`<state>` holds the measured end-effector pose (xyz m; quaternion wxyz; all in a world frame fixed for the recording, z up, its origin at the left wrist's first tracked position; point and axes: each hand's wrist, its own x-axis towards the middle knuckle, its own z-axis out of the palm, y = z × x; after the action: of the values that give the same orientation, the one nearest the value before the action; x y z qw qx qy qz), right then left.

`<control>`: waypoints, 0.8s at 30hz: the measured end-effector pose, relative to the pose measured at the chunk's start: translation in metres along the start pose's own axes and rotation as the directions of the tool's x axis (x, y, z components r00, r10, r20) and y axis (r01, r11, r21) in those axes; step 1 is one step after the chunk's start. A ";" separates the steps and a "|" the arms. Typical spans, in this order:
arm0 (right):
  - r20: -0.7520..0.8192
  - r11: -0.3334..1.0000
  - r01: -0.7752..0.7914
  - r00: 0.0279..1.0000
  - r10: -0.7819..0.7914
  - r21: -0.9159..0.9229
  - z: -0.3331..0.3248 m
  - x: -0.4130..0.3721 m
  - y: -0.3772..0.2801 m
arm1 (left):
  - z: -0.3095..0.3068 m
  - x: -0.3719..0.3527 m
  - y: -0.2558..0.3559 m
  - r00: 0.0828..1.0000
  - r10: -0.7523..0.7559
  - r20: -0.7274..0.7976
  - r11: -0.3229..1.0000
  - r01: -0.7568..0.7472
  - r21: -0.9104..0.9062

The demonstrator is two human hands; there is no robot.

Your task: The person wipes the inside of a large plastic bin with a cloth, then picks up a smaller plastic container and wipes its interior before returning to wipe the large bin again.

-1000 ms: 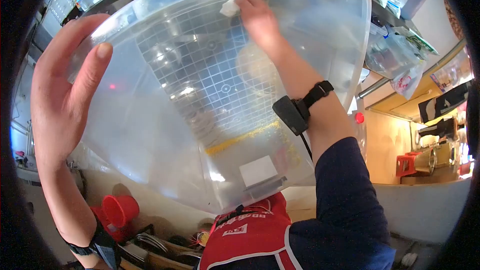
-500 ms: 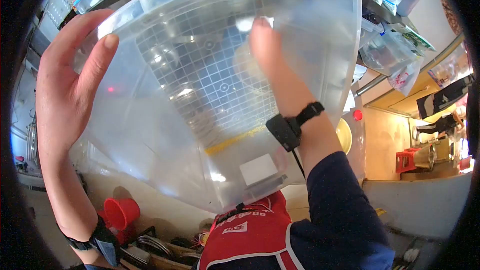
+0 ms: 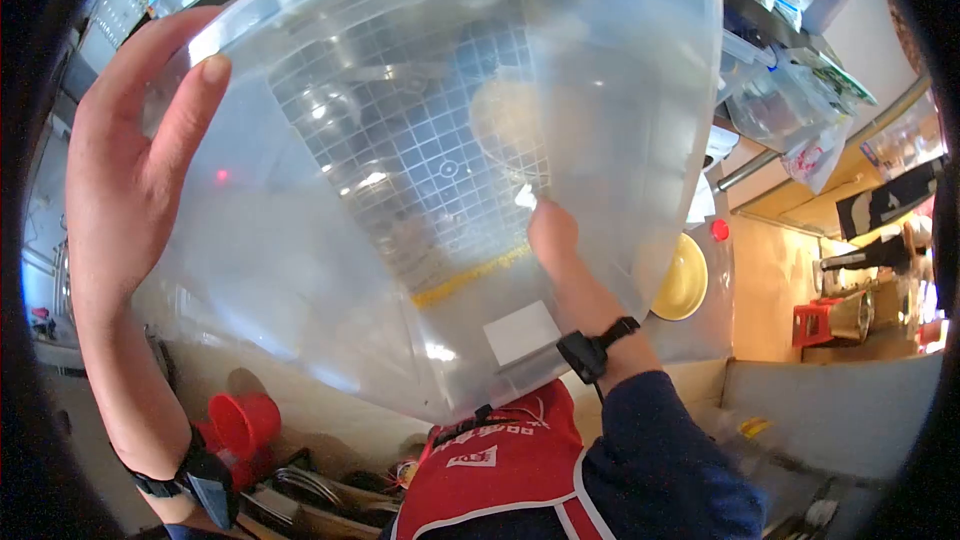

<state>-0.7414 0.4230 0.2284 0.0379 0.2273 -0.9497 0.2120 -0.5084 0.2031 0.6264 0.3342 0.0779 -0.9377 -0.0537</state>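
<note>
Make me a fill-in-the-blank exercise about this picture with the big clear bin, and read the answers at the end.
1. The person's ____ hand holds the rim of the clear plastic bin.
2. The other hand is inside the bin, holding a small wad coloured ____.
3. The main colour of the person's apron is ____.
4. The round bowl at the bin's right edge in the picture is ____.

Missing words: left; white; red; yellow.

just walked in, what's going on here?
Someone in a red apron has a large clear plastic bin tilted in front of them. Their left hand holds its rim; their right hand is inside with a small white wipe. A strip of yellow bits shows low in the bin.
</note>
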 end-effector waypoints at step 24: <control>-0.107 0.766 0.643 0.759 -0.642 -0.030 0.004 0.015 -0.033 | -0.002 -0.004 -0.012 0.994 -0.068 0.088 0.997 0.065 0.036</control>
<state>-0.7397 0.3883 0.2404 0.1599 0.5267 -0.8099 0.2027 -0.5028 0.1922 0.6237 0.2886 0.1123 -0.9494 -0.0528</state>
